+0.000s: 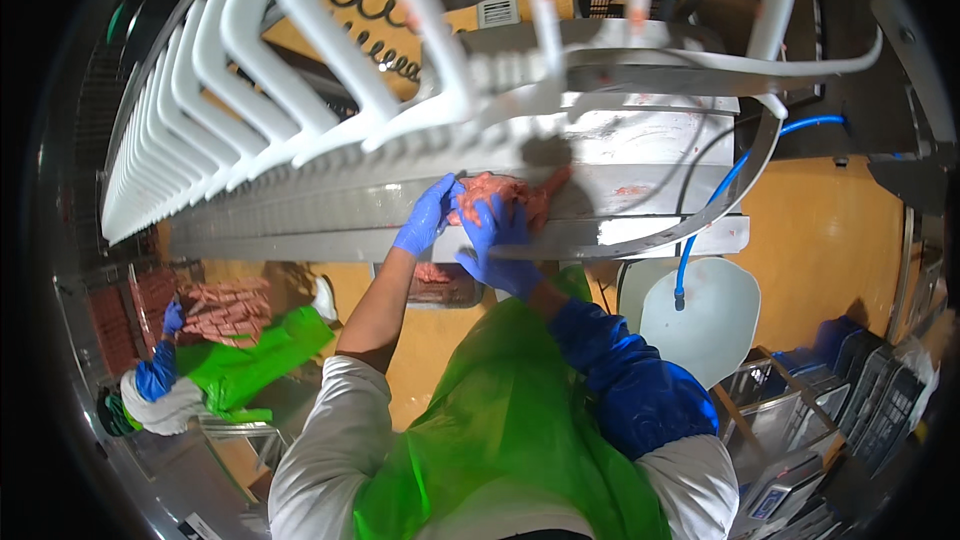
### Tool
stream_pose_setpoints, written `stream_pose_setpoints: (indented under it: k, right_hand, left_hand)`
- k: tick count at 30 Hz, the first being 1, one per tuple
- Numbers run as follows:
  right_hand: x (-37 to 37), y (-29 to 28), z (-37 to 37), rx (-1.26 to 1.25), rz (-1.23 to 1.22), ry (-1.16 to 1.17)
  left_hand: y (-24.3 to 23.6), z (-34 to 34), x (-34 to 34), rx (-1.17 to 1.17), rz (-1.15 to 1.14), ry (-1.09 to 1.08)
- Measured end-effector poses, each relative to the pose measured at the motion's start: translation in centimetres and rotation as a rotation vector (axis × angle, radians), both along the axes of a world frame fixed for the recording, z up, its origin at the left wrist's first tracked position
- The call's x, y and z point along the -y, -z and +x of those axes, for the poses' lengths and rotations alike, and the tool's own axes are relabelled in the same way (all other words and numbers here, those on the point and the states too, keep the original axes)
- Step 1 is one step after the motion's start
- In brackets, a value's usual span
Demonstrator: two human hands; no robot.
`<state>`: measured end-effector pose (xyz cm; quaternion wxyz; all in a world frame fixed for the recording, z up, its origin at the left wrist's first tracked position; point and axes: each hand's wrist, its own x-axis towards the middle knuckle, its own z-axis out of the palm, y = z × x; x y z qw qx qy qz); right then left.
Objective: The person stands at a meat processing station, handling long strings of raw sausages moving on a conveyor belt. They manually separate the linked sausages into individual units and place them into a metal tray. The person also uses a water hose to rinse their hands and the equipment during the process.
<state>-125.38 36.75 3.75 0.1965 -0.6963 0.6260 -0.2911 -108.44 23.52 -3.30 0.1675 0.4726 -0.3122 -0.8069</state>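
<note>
A small heap of raw pink meat pieces (492, 190) lies on a long metal work surface (620, 145) in front of me. My left hand (430, 218), in a blue glove, grips the heap at its left side with its fingertips. Over the near side of the meat, my right hand (500, 248), also gloved in blue, has its fingers bent down onto it. A reddish strip sticks out from the heap toward the right. Below the metal edge, left of my apron, a tray (457, 292) holds more raw meat.
A row of white curved prongs (250, 30) arches above the work surface. At the right, a blue hose (715, 195) runs down to a pale basin (700, 320). Stacked dark crates (860, 390) stand lower right. Another person (240, 370) handles meat at the lower left.
</note>
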Motion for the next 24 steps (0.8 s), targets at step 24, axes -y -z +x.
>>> stream_pose_setpoints:
  k: [24]
  right_hand:
    - [8.8, 4.8, 0.6, 1.916, 0.85, 0.126]
  left_hand:
    - [3.8, -0.2, 2.0, 0.11, -0.011, -0.09]
